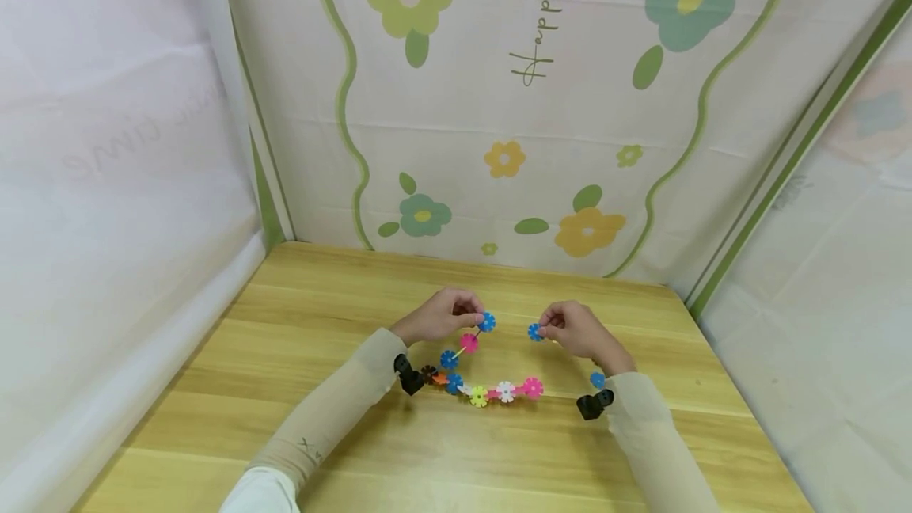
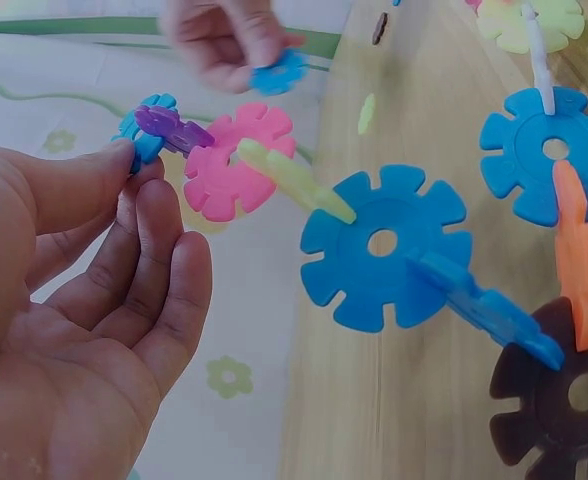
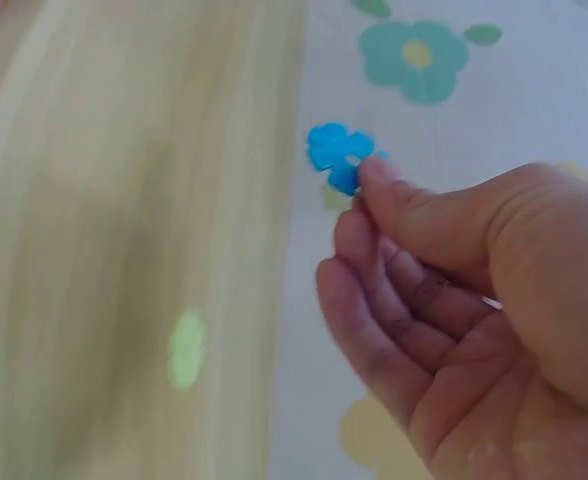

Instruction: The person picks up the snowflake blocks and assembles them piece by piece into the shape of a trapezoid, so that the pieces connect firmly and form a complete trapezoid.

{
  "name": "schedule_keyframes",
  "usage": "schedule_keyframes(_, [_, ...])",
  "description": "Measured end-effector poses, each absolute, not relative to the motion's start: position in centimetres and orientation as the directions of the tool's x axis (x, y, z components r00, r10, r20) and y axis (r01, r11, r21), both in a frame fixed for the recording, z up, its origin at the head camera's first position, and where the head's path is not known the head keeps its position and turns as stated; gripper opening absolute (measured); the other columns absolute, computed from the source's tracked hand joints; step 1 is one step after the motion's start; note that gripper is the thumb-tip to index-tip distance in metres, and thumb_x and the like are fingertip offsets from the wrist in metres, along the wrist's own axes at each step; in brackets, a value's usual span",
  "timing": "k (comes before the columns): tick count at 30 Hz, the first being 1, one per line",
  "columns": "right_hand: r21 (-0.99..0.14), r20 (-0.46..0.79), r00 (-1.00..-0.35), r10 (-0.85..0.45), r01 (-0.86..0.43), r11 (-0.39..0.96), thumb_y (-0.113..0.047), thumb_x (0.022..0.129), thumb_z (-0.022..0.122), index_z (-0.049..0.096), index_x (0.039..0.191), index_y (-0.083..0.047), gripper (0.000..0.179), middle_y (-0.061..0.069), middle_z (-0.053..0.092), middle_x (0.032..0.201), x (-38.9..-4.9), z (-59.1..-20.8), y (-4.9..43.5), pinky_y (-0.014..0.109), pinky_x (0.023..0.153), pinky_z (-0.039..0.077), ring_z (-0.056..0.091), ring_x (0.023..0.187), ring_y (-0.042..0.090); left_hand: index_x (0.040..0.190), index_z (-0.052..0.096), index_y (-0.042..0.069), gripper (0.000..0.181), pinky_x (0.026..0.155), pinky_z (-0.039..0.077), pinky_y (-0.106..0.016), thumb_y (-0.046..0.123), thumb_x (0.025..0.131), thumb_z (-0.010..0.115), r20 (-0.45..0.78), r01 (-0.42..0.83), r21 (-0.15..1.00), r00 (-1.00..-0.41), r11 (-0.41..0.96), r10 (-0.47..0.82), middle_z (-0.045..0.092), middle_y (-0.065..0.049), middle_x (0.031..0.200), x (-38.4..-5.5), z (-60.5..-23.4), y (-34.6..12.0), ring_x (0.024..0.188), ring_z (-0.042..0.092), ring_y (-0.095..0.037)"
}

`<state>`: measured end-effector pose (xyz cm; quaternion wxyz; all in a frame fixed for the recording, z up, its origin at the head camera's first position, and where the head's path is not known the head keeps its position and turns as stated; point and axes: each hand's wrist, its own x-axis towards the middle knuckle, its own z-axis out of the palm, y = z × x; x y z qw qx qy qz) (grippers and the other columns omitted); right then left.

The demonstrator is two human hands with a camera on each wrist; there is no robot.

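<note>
My left hand (image 1: pixel 443 315) pinches a blue notched disc (image 1: pixel 487 321) between thumb and fingertips, at the end of a chain of flower-like plastic discs. From there the chain runs through a purple disc (image 2: pixel 172 128), a pink one (image 2: pixel 214 178), a yellow-green one (image 2: pixel 304 182) and blue ones (image 2: pixel 382 243), down to a dark brown disc (image 2: pixel 574 400). Its lower stretch lies along the table, ending in a pink disc (image 1: pixel 533 387). Apart from the chain, my right hand (image 1: pixel 579 328) pinches a single blue disc (image 3: pixel 336 150) by its edge.
Loose on the wooden table (image 1: pixel 499 457) are a yellow-green disc (image 3: pixel 186 348) and a dark brown piece (image 2: pixel 379 28). Another blue disc (image 1: pixel 597 379) shows beside my right wrist. White cloth walls with printed flowers (image 1: pixel 504 159) stand behind and at both sides.
</note>
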<state>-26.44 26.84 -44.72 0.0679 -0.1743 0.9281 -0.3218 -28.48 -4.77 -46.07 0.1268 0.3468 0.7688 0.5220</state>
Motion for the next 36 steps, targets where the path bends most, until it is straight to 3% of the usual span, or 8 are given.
schedule_keyframes(3, [-0.644, 0.035, -0.913, -0.407, -0.332, 0.689, -0.011, 0.103, 0.069, 0.071, 0.098, -0.009, 0.005, 0.012, 0.072, 0.093, -26.5, -43.7, 25.0, 0.026, 0.067, 0.053, 0.063, 0.08, 0.022, 0.108, 0.072, 0.009, 0.011, 0.094, 0.06, -0.05, 0.013, 0.108, 0.062, 0.162, 0.395, 0.892, -0.734, 0.221, 0.659, 0.073, -0.008, 0.102, -28.5, -46.1, -4.8, 0.094, 0.07, -0.035])
schedule_keyframes(11, [-0.668, 0.167, -0.876, -0.453, -0.439, 0.601, -0.016, 0.104, 0.07, 0.071, 0.098, -0.015, 0.006, 0.001, 0.069, 0.088, -27.2, -42.4, 22.0, 0.026, 0.067, 0.05, 0.058, 0.075, 0.017, 0.108, 0.072, 0.008, 0.012, 0.095, 0.058, -0.056, 0.013, 0.108, 0.062, 0.163, 0.383, 0.901, -0.734, 0.204, 0.66, 0.073, -0.008, 0.101, -28.6, -46.1, -4.7, 0.096, 0.067, -0.044])
schedule_keyframes(18, [-0.729, 0.234, -0.842, -0.487, -0.483, 0.485, -0.01, 0.104, 0.067, 0.071, 0.099, -0.011, 0.007, 0.015, 0.07, 0.095, -27.9, -43.2, 21.2, 0.026, 0.068, 0.051, 0.058, 0.077, 0.022, 0.109, 0.073, 0.006, 0.012, 0.094, 0.059, -0.05, 0.01, 0.108, 0.061, 0.181, 0.394, 0.9, -0.726, 0.185, 0.663, 0.074, -0.009, 0.102, -29.0, -46.4, -4.7, 0.097, 0.067, -0.045])
schedule_keyframes(25, [-0.753, 0.236, -0.812, -0.534, -0.5, 0.428, -0.009, 0.105, 0.065, 0.071, 0.099, -0.008, 0.008, 0.019, 0.068, 0.095, -28.7, -44.1, 20.8, 0.024, 0.065, 0.046, 0.052, 0.074, 0.013, 0.107, 0.073, 0.006, 0.011, 0.083, 0.057, -0.03, 0.008, 0.107, 0.062, 0.184, 0.4, 0.895, -0.735, 0.199, 0.652, 0.074, -0.009, 0.099, -28.8, -46.6, -4.9, 0.086, 0.065, -0.036])
schedule_keyframes(31, [-0.727, 0.227, -0.799, -0.557, -0.52, 0.45, -0.01, 0.104, 0.066, 0.071, 0.099, -0.007, 0.008, 0.011, 0.07, 0.099, -28.7, -43.8, 20.7, 0.026, 0.071, 0.05, 0.055, 0.08, 0.017, 0.104, 0.074, 0.006, 0.011, 0.078, 0.055, -0.025, 0.008, 0.106, 0.064, 0.179, 0.383, 0.897, -0.772, 0.221, 0.609, 0.074, -0.01, 0.096, -28.3, -46.4, -4.7, 0.081, 0.064, -0.024])
schedule_keyframes(36, [-0.617, 0.31, -0.75, -0.585, -0.627, 0.476, -0.009, 0.101, 0.069, 0.072, 0.099, -0.007, 0.005, 0.005, 0.07, 0.099, -28.4, -43.5, 20.7, 0.028, 0.076, 0.055, 0.061, 0.084, 0.016, 0.1, 0.076, 0.007, 0.012, 0.074, 0.053, -0.024, 0.01, 0.105, 0.066, 0.177, 0.376, 0.892, -0.802, 0.252, 0.571, 0.074, -0.009, 0.092, -28.1, -46.3, -4.1, 0.076, 0.061, -0.018])
